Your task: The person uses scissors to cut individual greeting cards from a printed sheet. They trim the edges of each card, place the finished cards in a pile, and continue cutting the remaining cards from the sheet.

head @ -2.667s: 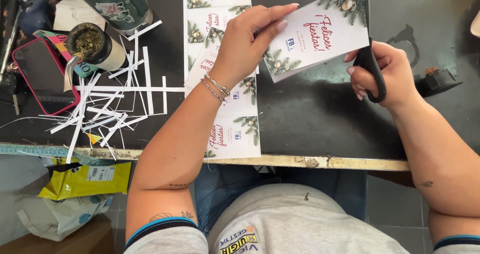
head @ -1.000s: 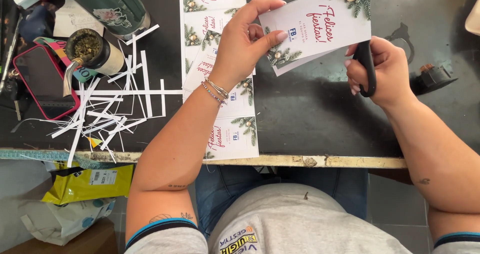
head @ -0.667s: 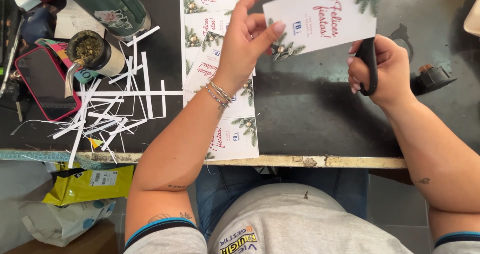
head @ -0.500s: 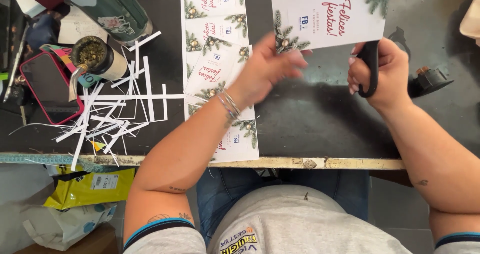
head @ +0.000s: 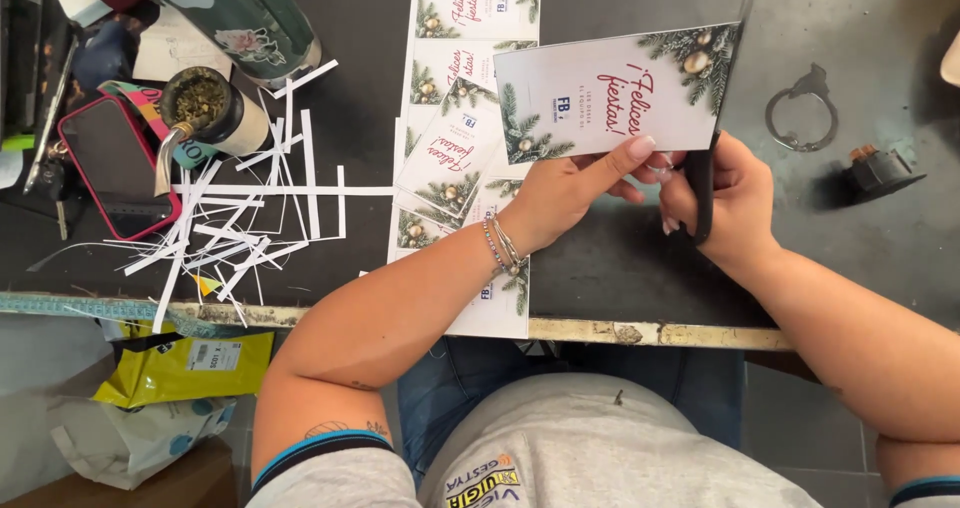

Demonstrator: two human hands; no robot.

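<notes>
On the dark worktop (head: 620,268), the largest thing is a long white printed sheet of festive cards with pine sprigs and gold baubles (head: 455,158), lying lengthwise away from the person, its near end hanging over the table's front edge. To its left lies a scatter of narrow white paper offcuts (head: 250,218), and beyond them a dark green flask with a flower print (head: 240,13), a red-cased phone (head: 120,163) and a round gourd cup packed with green herb and fitted with a metal straw (head: 205,113).

Raised above the sheet is a single white card with red script and pine-and-bauble corners (head: 615,93), its long axis running left to right and tilted up slightly toward the right. The left hand (head: 570,188) pinches its lower edge, thumb on top and fingers beneath. The right hand (head: 725,198) is clenched through the handle of black scissors (head: 715,118), whose blade stands upright along the card's right short edge. Both hands meet just below the card, almost touching; the right hand is nearer that edge, the left steadies the middle.

Farther right rest a metal key ring (head: 800,113) and a small black switch-like part (head: 880,168).
</notes>
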